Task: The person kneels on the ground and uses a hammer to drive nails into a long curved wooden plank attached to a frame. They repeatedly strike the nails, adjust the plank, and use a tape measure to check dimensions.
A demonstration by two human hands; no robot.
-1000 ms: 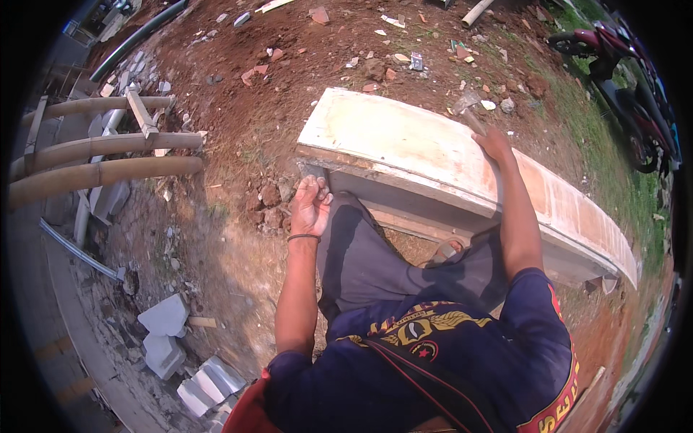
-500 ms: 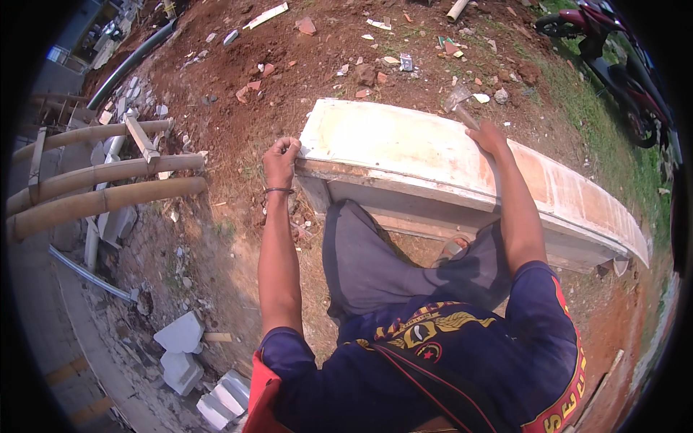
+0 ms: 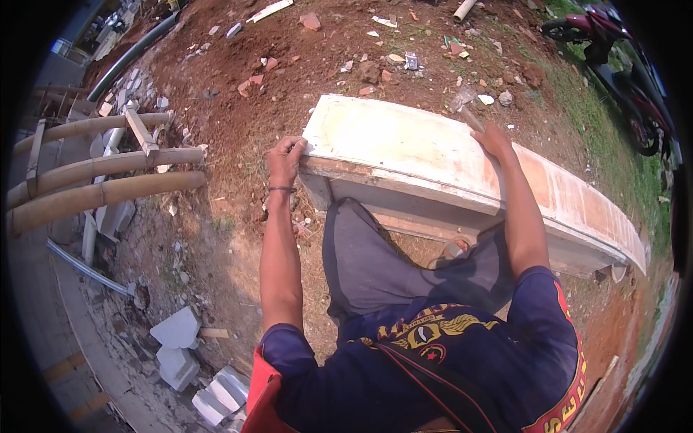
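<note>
Across my lap and in front of me lies a long white panel [image 3: 404, 137] with a deep boxed edge and brown stains; the wide lens bends its outline. My left hand [image 3: 287, 160] grips its left end at the near corner, with the fingers closed. My right hand [image 3: 495, 142] rests over its far edge, wrapped round a light brown stick-like handle [image 3: 471, 120]. A pale, see-through flat shape [image 3: 462, 99] shows just beyond the handle's tip; whether it belongs to the handle or lies on the ground I cannot tell.
Bamboo poles [image 3: 108, 169] reach in from the left. Pale broken blocks [image 3: 178, 328] lie at the lower left. Red soil [image 3: 238, 50] with rubble and litter stretches ahead. A dark red motorcycle [image 3: 613, 72] stands on grass at the far right.
The view has shifted slightly. Both hands stay at nearly the same places on the panel, the right one still round the handle.
</note>
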